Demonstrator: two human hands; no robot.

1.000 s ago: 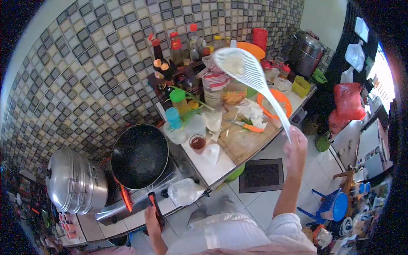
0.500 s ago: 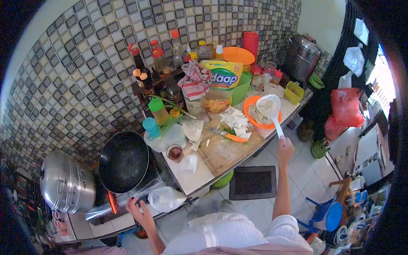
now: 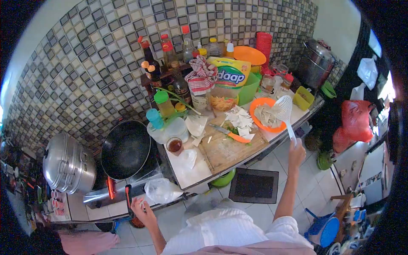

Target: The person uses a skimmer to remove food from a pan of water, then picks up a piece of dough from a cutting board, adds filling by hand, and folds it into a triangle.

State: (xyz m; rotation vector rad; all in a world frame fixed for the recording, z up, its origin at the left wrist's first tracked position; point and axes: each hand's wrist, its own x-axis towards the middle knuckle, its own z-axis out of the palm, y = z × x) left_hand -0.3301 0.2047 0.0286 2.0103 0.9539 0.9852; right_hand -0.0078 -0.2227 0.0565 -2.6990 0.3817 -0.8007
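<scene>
In my right hand point(image 3: 296, 154) is the handle of a white slotted skimmer point(image 3: 284, 109), its perforated head raised over the right side of an orange plate point(image 3: 260, 120) with pale, flat pieces on it. My left hand point(image 3: 144, 210) hangs at the counter's front edge, fingers loosely bent and apart, with nothing clearly held. Just left of it stands a thin black object with a red tip point(image 3: 128, 196), whose kind I cannot make out. Behind that, a black wok point(image 3: 126, 149) with a red handle sits on the stove. A clear plastic bag point(image 3: 160, 190) lies close to this hand.
An orange-handled knife point(image 3: 236, 136) and white pieces point(image 3: 240, 119) lie on a wooden cutting board point(image 3: 221, 154). A glass of dark liquid point(image 3: 174, 145) stands near the counter edge. Bottles, a yellow pouch point(image 3: 229, 75) and a green container line the back. A steamer pot point(image 3: 70, 163) stands left.
The camera view has shifted slightly. My left hand has moved a little away from the wok, uncovering the black object. My right hand still holds the skimmer over the plate.
</scene>
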